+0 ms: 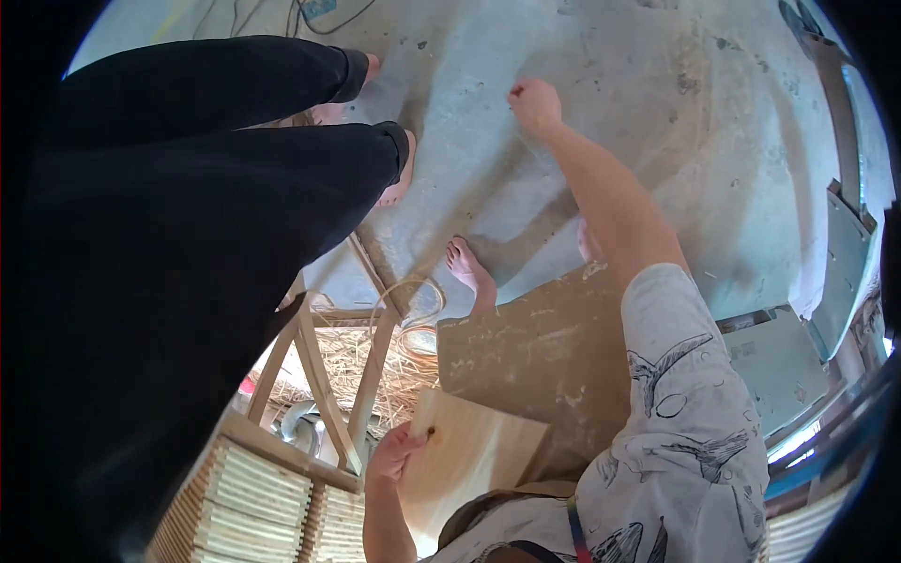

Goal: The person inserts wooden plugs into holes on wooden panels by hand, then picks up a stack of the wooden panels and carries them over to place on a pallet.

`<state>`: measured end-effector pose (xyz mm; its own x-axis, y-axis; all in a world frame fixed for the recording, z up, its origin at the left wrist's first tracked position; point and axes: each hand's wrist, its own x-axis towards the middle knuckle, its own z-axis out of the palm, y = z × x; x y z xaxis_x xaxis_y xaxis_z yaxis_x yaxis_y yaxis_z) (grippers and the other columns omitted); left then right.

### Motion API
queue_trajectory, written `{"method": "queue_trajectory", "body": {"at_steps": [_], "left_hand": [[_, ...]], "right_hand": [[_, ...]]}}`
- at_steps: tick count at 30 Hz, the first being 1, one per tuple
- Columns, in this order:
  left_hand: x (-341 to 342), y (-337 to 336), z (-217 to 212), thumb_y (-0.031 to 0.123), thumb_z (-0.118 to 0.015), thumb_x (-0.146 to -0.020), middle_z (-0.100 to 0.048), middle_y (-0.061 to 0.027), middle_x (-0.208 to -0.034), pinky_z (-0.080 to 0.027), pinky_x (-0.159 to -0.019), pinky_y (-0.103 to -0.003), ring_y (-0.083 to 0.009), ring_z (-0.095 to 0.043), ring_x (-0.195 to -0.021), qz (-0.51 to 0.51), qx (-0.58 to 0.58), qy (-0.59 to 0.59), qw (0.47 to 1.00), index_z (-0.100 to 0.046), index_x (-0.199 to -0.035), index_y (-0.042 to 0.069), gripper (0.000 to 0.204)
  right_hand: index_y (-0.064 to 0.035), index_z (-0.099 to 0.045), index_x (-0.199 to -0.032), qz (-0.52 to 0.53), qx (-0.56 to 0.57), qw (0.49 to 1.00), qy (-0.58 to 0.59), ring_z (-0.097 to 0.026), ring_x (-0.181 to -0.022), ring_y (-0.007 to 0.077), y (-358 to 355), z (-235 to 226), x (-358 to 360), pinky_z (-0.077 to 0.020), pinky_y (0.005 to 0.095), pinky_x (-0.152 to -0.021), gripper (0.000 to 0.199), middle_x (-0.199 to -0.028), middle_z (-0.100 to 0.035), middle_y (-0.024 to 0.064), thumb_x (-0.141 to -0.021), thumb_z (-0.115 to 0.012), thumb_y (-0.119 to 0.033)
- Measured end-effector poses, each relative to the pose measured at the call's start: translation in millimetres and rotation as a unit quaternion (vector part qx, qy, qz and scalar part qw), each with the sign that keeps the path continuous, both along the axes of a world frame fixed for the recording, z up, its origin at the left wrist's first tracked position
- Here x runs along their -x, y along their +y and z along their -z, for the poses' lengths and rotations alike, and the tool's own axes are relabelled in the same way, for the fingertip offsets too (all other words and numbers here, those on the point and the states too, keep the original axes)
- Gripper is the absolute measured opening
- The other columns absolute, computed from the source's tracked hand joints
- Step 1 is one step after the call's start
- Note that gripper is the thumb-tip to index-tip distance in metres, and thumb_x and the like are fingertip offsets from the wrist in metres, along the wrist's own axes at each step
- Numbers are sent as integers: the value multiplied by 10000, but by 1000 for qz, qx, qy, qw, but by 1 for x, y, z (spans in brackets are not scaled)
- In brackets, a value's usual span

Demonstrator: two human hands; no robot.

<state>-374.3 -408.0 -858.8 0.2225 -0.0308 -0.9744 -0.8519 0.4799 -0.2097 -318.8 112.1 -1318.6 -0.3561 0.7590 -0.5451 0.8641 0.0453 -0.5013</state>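
Daylit fisheye view inside a black circular vignette, with a bright, slightly washed-out concrete floor (pixel 657 113) toward twelve and two o'clock, a dark underexposed mass of black trousers (pixel 141 263) at nine o'clock, soft shadows, mild overall softness, and straight edges bending near the three o'clock rim.
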Motion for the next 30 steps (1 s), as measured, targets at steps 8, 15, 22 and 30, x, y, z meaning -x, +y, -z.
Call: {"method": "queue_trajectory", "body": {"at_steps": [8,15,22,30], "left_hand": [[4,23,18,41,-721,-916,-722,-115,-1204,-576,-926,-331,-192,-717,-1047,-12,71,-11,997,-598,-1363,-56,473],[10,20,22,44,-716,-925,-721,-105,-1208,-572,-920,-314,-181,-715,-1044,6,53,-13,998,-597,-1367,-52,468],[16,33,-2,75,-723,-942,-725,-84,-1205,-568,-919,-302,-163,-712,-1043,48,-31,-24,998,-597,-1375,-39,466],[9,75,-57,129,-732,-974,-714,-27,-1192,-523,-944,-282,-117,-672,-1063,158,-166,63,971,-603,-1362,-6,431]], "right_hand": [[-79,-722,-1012,-38,-56,998,12,-708,-953,396,-29,85,63,-561,499,-843,223,-951,-747,168,-861,-746,-242],[-61,-703,-963,-20,-47,996,71,-714,-926,385,-32,97,29,-559,486,-808,175,-931,-744,175,-869,-731,-206],[-56,-713,-891,159,227,955,107,-704,-797,316,-110,-43,-99,-570,410,-743,143,-840,-733,148,-809,-722,-173],[73,-512,-1412,117,19,982,144,-398,-1449,421,-163,-179,-257,-282,496,-1249,993,-1435,-522,300,-505,-795,-215]]}}
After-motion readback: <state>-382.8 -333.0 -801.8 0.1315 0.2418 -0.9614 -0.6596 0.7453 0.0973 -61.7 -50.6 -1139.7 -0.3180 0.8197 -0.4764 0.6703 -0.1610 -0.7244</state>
